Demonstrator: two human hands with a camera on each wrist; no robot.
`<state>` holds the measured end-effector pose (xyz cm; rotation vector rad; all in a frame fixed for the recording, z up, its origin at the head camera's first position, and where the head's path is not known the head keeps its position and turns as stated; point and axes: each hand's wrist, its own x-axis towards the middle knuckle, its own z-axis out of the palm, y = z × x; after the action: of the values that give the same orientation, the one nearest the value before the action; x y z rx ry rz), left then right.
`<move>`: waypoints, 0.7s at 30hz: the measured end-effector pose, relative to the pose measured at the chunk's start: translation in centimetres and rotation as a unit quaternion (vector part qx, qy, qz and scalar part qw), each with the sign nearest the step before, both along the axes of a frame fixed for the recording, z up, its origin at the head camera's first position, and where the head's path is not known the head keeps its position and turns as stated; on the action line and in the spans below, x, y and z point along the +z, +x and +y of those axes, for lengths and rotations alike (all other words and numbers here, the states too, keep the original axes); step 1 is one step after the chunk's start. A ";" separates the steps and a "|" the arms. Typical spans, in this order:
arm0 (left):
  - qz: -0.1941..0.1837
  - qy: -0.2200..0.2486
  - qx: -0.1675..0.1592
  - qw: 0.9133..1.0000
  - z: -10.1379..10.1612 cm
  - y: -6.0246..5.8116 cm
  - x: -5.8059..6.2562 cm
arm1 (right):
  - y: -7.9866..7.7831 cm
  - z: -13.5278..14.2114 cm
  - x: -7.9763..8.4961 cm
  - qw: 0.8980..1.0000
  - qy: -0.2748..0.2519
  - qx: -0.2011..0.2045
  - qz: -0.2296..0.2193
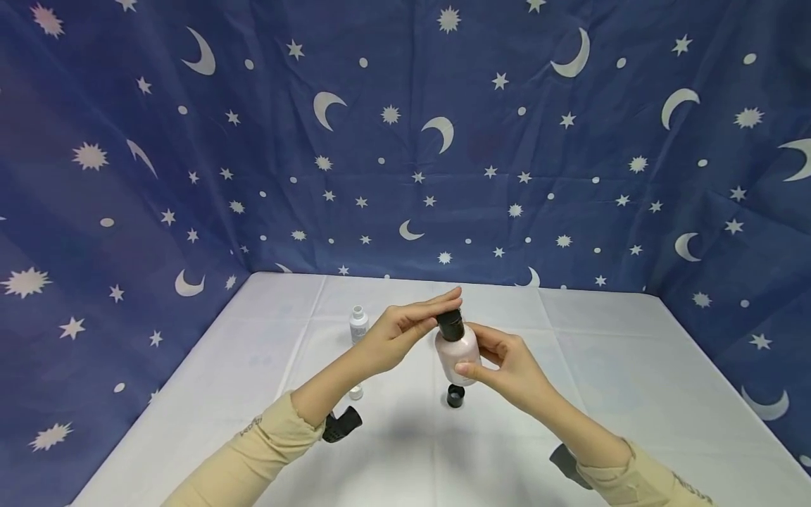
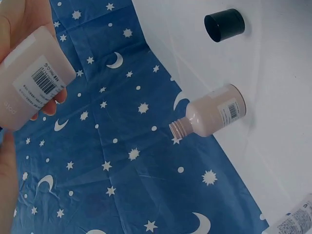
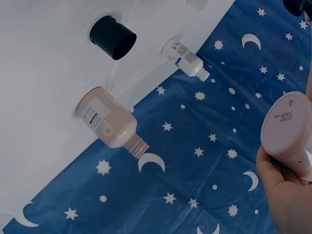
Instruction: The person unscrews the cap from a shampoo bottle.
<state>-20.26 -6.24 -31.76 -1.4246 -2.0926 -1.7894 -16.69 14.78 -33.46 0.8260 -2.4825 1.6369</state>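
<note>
My right hand (image 1: 510,362) grips a pale pink bottle (image 1: 457,355) above the table, thumb in front and fingers behind. The bottle tilts slightly and wears a black cap (image 1: 451,326). My left hand (image 1: 405,331) lies over that cap with straight fingers across its top, the thumb touching its side. In the left wrist view the held bottle (image 2: 36,80) shows a barcode label; in the right wrist view its round base (image 3: 287,122) carries printed text. A second pink bottle (image 3: 109,117), uncapped with a threaded neck, stands on the table, mostly hidden behind the held one in the head view.
A loose black cap (image 1: 455,396) lies on the table below the held bottle. To the left stand an uncapped white bottle (image 1: 358,325) and a small white cap (image 1: 356,392). A blue star-and-moon curtain (image 1: 405,141) borders the white tablecloth (image 1: 608,366) at the back and sides.
</note>
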 end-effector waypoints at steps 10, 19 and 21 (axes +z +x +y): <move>-0.064 0.025 0.015 0.998 0.1 0.0 0.1 | 0.0 0.1 -0.2 1.000 -0.002 0.003 -0.002; -0.117 0.067 0.029 0.990 0.9 0.4 0.0 | 0.0 0.1 -0.4 1.000 -0.003 0.004 0.001; -0.112 0.071 0.031 0.991 1.1 0.5 -0.1 | 0.0 0.0 -0.4 1.000 -0.004 0.004 -0.004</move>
<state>-19.79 -5.17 -31.87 -1.1596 -2.0302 -2.1130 -16.66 14.81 -33.83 0.8307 -2.4783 1.6545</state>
